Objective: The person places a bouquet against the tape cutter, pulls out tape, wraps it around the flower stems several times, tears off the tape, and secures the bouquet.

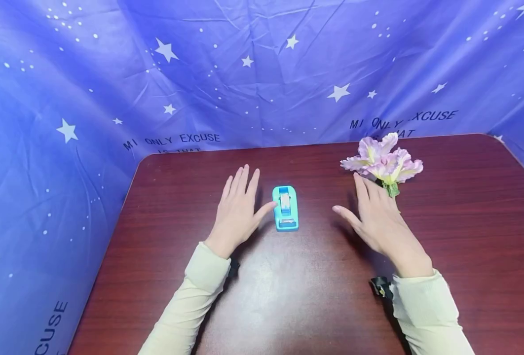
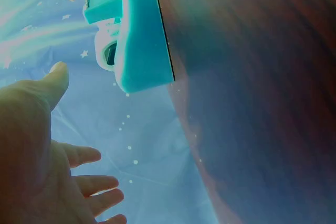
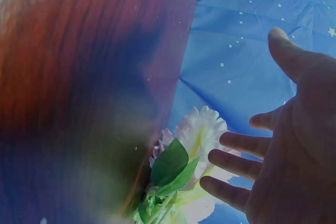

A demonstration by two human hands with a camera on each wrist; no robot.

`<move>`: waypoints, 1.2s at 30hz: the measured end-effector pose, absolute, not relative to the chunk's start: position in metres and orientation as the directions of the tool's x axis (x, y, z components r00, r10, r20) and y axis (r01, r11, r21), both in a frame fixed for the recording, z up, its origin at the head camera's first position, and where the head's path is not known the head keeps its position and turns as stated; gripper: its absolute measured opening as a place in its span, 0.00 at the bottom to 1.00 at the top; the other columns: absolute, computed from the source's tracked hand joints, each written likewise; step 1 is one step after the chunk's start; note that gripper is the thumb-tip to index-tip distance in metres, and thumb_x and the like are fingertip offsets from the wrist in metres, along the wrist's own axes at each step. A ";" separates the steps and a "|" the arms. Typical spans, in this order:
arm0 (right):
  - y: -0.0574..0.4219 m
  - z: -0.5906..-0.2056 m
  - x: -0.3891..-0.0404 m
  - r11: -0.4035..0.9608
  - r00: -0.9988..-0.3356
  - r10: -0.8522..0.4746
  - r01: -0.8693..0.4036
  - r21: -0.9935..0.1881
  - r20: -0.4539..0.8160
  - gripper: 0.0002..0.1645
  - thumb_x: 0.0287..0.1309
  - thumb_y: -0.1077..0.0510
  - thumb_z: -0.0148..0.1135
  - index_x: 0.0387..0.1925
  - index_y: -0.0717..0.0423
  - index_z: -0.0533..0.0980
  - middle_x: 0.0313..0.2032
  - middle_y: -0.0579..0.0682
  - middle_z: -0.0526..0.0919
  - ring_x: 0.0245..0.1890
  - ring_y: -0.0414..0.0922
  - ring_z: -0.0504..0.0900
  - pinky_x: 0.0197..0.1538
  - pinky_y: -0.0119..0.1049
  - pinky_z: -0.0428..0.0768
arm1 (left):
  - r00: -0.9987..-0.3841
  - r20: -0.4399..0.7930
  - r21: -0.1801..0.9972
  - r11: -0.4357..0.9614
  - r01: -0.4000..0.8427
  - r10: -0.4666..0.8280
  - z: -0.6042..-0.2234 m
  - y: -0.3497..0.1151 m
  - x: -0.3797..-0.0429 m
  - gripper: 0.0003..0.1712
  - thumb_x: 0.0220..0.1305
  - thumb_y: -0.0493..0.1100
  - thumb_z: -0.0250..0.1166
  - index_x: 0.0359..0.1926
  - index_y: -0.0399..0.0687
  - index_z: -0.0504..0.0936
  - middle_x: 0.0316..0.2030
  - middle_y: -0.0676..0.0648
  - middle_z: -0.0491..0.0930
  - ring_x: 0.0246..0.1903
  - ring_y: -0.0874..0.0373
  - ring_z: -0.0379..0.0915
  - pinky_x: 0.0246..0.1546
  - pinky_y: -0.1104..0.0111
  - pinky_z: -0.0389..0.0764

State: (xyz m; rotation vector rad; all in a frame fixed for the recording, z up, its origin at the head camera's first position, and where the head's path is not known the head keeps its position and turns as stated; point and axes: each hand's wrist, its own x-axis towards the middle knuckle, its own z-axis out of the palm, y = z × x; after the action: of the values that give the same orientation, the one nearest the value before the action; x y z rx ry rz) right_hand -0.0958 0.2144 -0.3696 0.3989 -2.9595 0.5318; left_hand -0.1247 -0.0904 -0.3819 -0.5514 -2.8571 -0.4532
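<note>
1. Tape dispenser (image 1: 286, 217) on the desk (image 1: 315, 276), toward the far edge.
2. Left hand (image 1: 237, 209) free, fingers straight, thumb just beside it.
3. Right hand (image 1: 381, 222) free, fingers straight, near pink flowers (image 1: 388, 165) by the far edge.

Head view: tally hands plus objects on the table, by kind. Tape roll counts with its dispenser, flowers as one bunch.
Hands (left hand, right hand): 2
Tape dispenser: 1
Flower bunch: 1
Total: 4
</note>
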 end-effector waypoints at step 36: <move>0.237 -0.355 -0.094 0.933 -0.990 -0.130 -0.140 -0.332 0.053 0.56 0.67 0.35 0.54 0.73 0.71 0.43 0.66 0.78 0.58 0.59 0.79 0.60 0.54 0.73 0.63 | -0.860 0.275 0.227 0.840 0.493 0.431 -0.371 -0.041 -0.132 0.45 0.69 0.65 0.55 0.74 0.41 0.58 0.73 0.38 0.58 0.74 0.46 0.53 0.75 0.57 0.52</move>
State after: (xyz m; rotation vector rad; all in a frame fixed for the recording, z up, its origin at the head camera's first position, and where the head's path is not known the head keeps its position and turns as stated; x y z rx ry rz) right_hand -0.0942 0.2372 -0.3553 0.2140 -3.0589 0.5292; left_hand -0.1324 -0.0412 -0.3707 -0.7133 -2.8061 -0.4311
